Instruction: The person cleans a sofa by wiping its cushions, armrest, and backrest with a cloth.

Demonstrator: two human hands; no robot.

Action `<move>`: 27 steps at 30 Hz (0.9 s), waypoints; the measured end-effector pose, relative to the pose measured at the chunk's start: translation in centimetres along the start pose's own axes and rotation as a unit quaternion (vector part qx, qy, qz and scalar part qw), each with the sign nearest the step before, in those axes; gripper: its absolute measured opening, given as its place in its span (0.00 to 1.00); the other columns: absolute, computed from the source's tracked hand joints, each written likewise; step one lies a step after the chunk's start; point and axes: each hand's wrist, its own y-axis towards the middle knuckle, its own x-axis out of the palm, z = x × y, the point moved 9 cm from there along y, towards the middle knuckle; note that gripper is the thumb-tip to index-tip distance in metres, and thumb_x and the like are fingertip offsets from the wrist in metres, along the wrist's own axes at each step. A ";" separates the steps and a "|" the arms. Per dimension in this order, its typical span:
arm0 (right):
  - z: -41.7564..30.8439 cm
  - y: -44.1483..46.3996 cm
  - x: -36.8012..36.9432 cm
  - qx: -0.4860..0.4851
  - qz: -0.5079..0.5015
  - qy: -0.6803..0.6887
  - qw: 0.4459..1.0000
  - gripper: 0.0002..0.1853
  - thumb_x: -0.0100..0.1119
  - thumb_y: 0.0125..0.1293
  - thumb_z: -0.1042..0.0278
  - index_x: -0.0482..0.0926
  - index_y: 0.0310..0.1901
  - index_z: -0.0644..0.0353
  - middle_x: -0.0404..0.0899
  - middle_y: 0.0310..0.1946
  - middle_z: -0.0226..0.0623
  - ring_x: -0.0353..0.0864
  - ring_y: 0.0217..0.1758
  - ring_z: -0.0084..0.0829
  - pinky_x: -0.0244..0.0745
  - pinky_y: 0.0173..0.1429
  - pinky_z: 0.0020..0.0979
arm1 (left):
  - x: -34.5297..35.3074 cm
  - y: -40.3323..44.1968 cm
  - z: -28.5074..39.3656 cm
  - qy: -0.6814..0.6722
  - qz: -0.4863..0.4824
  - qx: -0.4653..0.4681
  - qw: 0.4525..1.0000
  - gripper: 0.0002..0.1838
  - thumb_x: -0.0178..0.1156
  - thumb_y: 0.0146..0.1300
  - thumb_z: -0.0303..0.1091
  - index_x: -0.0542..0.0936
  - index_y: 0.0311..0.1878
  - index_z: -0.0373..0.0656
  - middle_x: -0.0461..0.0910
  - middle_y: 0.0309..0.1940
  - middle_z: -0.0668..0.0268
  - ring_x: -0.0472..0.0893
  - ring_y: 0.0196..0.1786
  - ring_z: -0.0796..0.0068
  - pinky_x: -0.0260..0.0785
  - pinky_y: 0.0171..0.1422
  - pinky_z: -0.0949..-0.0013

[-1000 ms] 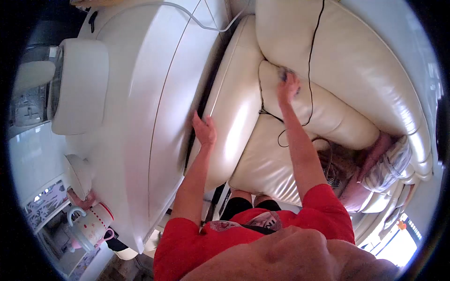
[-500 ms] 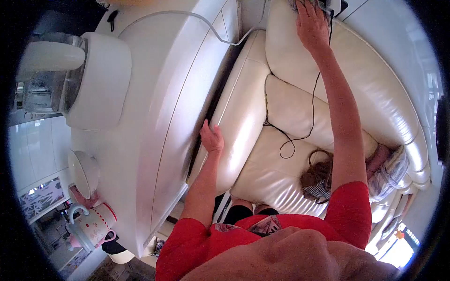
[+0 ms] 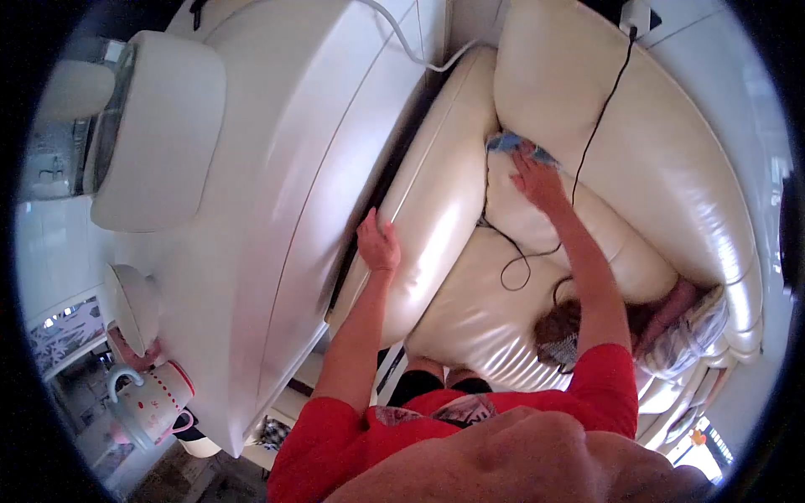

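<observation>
My right hand (image 3: 541, 183) presses a blue cloth (image 3: 505, 142) into the crease between the back cushions of a cream leather sofa (image 3: 604, 67). The fingers lie over the cloth and cover part of it. On the sofa's armrest (image 3: 449, 168) rests my left hand (image 3: 379, 241), fingers apart and holding nothing, at the edge beside the dark gap. A black cable (image 3: 605, 109) hangs down the backrest from a white plug (image 3: 637, 18), passes behind my right hand and loops on the seat.
A brown bag (image 3: 558, 323) and a plastic-wrapped bundle (image 3: 692, 339) lie on the sofa under and beside my right arm. Left of the armrest stands a white cabinet (image 3: 277, 168), bearing a water dispenser (image 3: 159, 134), a bowl (image 3: 134, 306) and a patterned jug (image 3: 159, 398).
My right hand has come down from the top of the backrest to the crease near the armrest, bringing the cloth along. My left hand stays on the armrest. The view has shifted slightly.
</observation>
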 end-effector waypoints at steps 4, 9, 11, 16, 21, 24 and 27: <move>1.2 4.2 -6.2 -0.088 0.047 -0.134 0.986 0.26 0.52 0.63 0.59 0.66 0.63 0.55 0.58 0.68 0.41 0.65 0.67 0.37 0.72 0.56 0.40 | 0.1 0.3 0.4 -0.010 0.012 0.002 1.000 0.24 0.48 0.63 0.43 0.71 0.56 0.36 0.75 0.47 0.48 0.72 0.50 0.47 0.63 0.57 0.51; 2.6 9.7 -15.1 0.060 0.072 -0.164 0.982 0.26 0.55 0.61 0.56 0.68 0.60 0.56 0.55 0.70 0.37 0.61 0.69 0.37 0.68 0.60 0.38 | 0.2 0.1 0.3 0.003 0.001 0.017 1.000 0.24 0.48 0.62 0.45 0.72 0.56 0.38 0.75 0.46 0.49 0.72 0.48 0.47 0.64 0.53 0.51; 2.1 10.2 -18.3 0.071 0.144 -0.184 0.970 0.27 0.57 0.60 0.54 0.68 0.59 0.55 0.55 0.70 0.36 0.59 0.69 0.41 0.63 0.64 0.42 | 0.2 0.0 0.1 0.002 0.014 0.021 1.000 0.24 0.48 0.62 0.45 0.72 0.55 0.38 0.75 0.45 0.49 0.72 0.48 0.48 0.65 0.53 0.51; 3.0 12.1 -22.6 0.103 0.229 -0.222 0.942 0.27 0.59 0.59 0.54 0.68 0.57 0.58 0.55 0.68 0.44 0.60 0.66 0.52 0.59 0.66 0.50 | -0.1 0.0 0.1 -0.009 -0.006 0.002 1.000 0.24 0.45 0.64 0.46 0.72 0.54 0.37 0.75 0.46 0.49 0.72 0.48 0.47 0.63 0.55 0.51; 7.8 14.8 -26.5 0.155 0.325 -0.208 0.910 0.24 0.57 0.61 0.56 0.69 0.55 0.62 0.66 0.56 0.49 0.67 0.59 0.49 0.67 0.59 0.46 | 0.2 0.2 0.2 0.000 -0.031 -0.012 0.999 0.24 0.43 0.66 0.46 0.73 0.54 0.36 0.76 0.47 0.48 0.72 0.49 0.46 0.63 0.57 0.51; 8.7 15.2 -26.9 0.155 0.330 -0.227 0.903 0.21 0.54 0.64 0.56 0.70 0.52 0.61 0.73 0.44 0.44 0.75 0.47 0.45 0.74 0.47 0.43 | 0.2 -0.2 0.1 0.005 -0.022 0.004 1.000 0.23 0.43 0.66 0.44 0.73 0.53 0.36 0.76 0.46 0.48 0.73 0.48 0.46 0.63 0.56 0.51; 9.3 16.6 -27.0 0.173 0.318 -0.176 0.916 0.17 0.53 0.64 0.55 0.73 0.44 0.61 0.76 0.39 0.44 0.77 0.43 0.44 0.74 0.43 0.43 | 0.0 0.2 0.0 0.010 -0.005 0.003 1.000 0.22 0.47 0.63 0.45 0.73 0.53 0.40 0.75 0.44 0.52 0.72 0.46 0.48 0.65 0.51 0.51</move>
